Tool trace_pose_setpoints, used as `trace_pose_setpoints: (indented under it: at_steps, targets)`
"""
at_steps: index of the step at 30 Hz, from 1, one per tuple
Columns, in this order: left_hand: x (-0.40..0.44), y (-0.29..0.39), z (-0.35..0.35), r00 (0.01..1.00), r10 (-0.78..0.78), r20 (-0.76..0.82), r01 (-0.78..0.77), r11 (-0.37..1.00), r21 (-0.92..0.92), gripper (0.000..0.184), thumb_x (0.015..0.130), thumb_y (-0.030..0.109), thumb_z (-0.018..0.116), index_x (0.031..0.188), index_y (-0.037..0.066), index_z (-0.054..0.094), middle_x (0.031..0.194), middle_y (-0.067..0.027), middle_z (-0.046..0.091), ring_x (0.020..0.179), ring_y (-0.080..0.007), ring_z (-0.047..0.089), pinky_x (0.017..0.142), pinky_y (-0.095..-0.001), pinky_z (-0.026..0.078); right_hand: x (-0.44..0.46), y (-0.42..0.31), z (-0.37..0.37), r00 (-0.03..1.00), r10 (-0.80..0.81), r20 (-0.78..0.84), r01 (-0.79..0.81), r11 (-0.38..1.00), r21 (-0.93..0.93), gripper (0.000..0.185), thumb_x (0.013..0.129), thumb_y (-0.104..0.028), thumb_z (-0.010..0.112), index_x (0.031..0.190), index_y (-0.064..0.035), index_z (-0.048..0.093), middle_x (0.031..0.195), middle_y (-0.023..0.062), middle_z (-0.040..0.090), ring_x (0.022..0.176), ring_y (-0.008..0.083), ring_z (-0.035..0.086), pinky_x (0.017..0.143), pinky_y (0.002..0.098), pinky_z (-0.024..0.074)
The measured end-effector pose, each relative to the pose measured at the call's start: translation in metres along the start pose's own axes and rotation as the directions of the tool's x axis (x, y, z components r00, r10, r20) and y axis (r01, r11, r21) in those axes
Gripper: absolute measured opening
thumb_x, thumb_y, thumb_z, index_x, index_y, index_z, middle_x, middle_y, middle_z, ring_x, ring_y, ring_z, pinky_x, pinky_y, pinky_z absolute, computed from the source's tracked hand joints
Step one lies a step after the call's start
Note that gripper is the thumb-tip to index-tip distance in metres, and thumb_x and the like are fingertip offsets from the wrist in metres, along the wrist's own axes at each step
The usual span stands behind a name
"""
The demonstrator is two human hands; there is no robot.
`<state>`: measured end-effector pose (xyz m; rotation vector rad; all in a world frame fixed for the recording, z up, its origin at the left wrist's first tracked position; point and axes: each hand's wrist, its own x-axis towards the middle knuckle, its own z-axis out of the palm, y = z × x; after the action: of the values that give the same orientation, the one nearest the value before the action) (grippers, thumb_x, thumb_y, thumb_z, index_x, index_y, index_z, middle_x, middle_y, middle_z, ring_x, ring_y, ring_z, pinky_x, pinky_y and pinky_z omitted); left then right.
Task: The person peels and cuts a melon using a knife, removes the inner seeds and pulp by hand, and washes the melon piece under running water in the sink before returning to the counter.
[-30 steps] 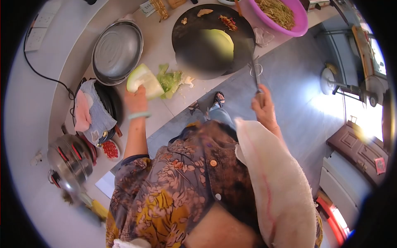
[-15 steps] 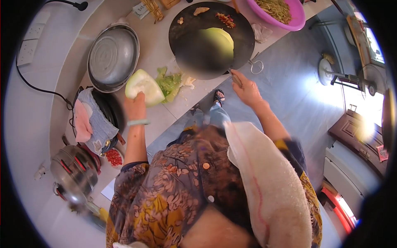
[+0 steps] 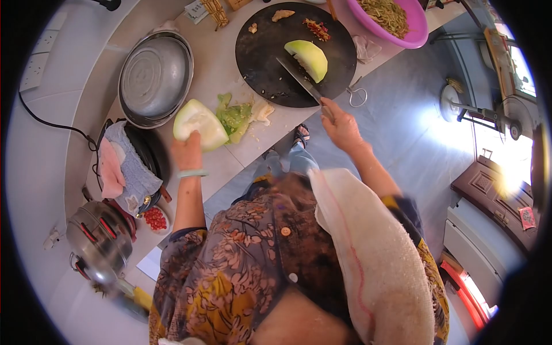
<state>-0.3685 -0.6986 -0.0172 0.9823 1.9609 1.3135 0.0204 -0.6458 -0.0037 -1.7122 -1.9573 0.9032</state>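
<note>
My left hand grips a pale green melon piece, scooped hollow inside, over the counter with the thumb on its near edge. In my right hand is the handle of a kitchen knife, its blade low over or on the round dark chopping board. Just beyond the blade sits a second melon piece, a pale green wedge. Chopped red bits and ginger-like pieces lie at the board's far side. Green scraps rest between the held piece and the board.
A metal basin stands at the left by the wall. A pink bowl of green shreds is beyond the board on the right. Nearer left are a cloth-draped pot, a dish of red pieces and a steel pot.
The dark blur over the board is gone, and the knife blade and wedge now show plainly. My left hand still holds its melon piece in nearly the same place.
</note>
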Motion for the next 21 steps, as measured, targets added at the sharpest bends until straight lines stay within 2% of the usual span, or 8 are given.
trace_pose_setpoints:
  at_steps: [3, 7, 10, 13, 16, 19, 21]
  targets:
    - [0.001, 0.000, 0.000, 1.000, -0.004, -0.001, 0.004, 0.999, 0.049, 0.034, 0.082, 0.012, 0.061, 0.110, -0.006, 0.066, 0.101, -0.0132, 0.071, 0.092, -0.0192, 0.066, 0.085, -0.0331, 0.051, -0.003, -0.004, 0.016, 1.000, -0.002, -0.012, 0.002, 1.000, 0.026, 0.047, 0.090, -0.019, 0.058, 0.136, -0.0102, 0.049, 0.112, 0.0239, 0.065, 0.101, 0.0412, 0.063, 0.086, 0.0467, 0.0506]
    - [0.006, -0.009, -0.001, 0.999, -0.045, 0.029, 0.046, 0.999, -0.026, 0.037, 0.083, 0.007, 0.063, 0.118, -0.006, 0.063, 0.111, -0.0104, 0.068, 0.097, -0.0162, 0.063, 0.087, -0.0297, 0.049, -0.014, -0.021, 0.032, 0.997, -0.066, 0.030, 0.065, 0.998, 0.009, 0.050, 0.090, -0.018, 0.058, 0.138, -0.0086, 0.046, 0.112, 0.0249, 0.064, 0.100, 0.0417, 0.063, 0.087, 0.0469, 0.0507]
    - [0.008, -0.009, -0.001, 0.998, -0.065, 0.023, 0.066, 0.998, -0.024, 0.037, 0.083, 0.007, 0.063, 0.118, -0.005, 0.062, 0.111, -0.0101, 0.068, 0.098, -0.0159, 0.063, 0.087, -0.0295, 0.049, -0.030, -0.026, 0.047, 0.980, -0.137, 0.143, 0.132, 0.990, 0.044, 0.051, 0.090, -0.018, 0.059, 0.139, -0.0095, 0.045, 0.113, 0.0235, 0.064, 0.099, 0.0421, 0.063, 0.088, 0.0474, 0.0508]
    - [0.012, -0.011, -0.003, 0.998, -0.059, 0.010, 0.059, 0.998, -0.029, 0.037, 0.083, 0.007, 0.063, 0.119, -0.005, 0.062, 0.112, -0.0096, 0.067, 0.098, -0.0158, 0.062, 0.088, -0.0295, 0.049, -0.036, -0.034, 0.045, 0.946, -0.115, 0.304, 0.084, 0.990, 0.114, 0.050, 0.089, -0.017, 0.060, 0.137, -0.0094, 0.047, 0.113, 0.0225, 0.065, 0.099, 0.0413, 0.063, 0.088, 0.0476, 0.0511]
    - [0.013, -0.012, -0.006, 0.998, -0.057, 0.015, 0.058, 0.997, -0.054, 0.038, 0.084, 0.006, 0.064, 0.120, -0.005, 0.062, 0.113, -0.0093, 0.067, 0.099, -0.0157, 0.062, 0.089, -0.0294, 0.048, -0.029, -0.030, 0.048, 0.964, -0.207, 0.170, 0.175, 0.967, 0.186, 0.049, 0.089, -0.017, 0.060, 0.136, -0.0088, 0.048, 0.114, 0.0225, 0.065, 0.099, 0.0410, 0.063, 0.088, 0.0472, 0.0512]
    - [0.016, -0.010, -0.004, 0.998, -0.056, 0.022, 0.056, 0.998, -0.041, 0.038, 0.084, 0.006, 0.063, 0.121, -0.005, 0.061, 0.114, -0.0094, 0.067, 0.101, -0.0157, 0.062, 0.091, -0.0293, 0.048, 0.001, -0.033, 0.038, 0.975, -0.163, 0.153, 0.151, 0.985, 0.086, 0.050, 0.089, -0.018, 0.061, 0.136, -0.0088, 0.048, 0.116, 0.0241, 0.064, 0.100, 0.0416, 0.063, 0.088, 0.0466, 0.0513]
    - [0.019, -0.013, -0.003, 0.999, -0.042, 0.027, 0.043, 0.999, -0.008, 0.038, 0.084, 0.006, 0.063, 0.121, -0.004, 0.061, 0.115, -0.0096, 0.066, 0.101, -0.0158, 0.061, 0.092, -0.0295, 0.047, 0.021, -0.029, 0.039, 0.963, -0.182, 0.199, 0.178, 0.983, 0.041, 0.052, 0.088, -0.020, 0.062, 0.137, -0.0096, 0.048, 0.118, 0.0257, 0.063, 0.103, 0.0419, 0.062, 0.089, 0.0463, 0.0513]
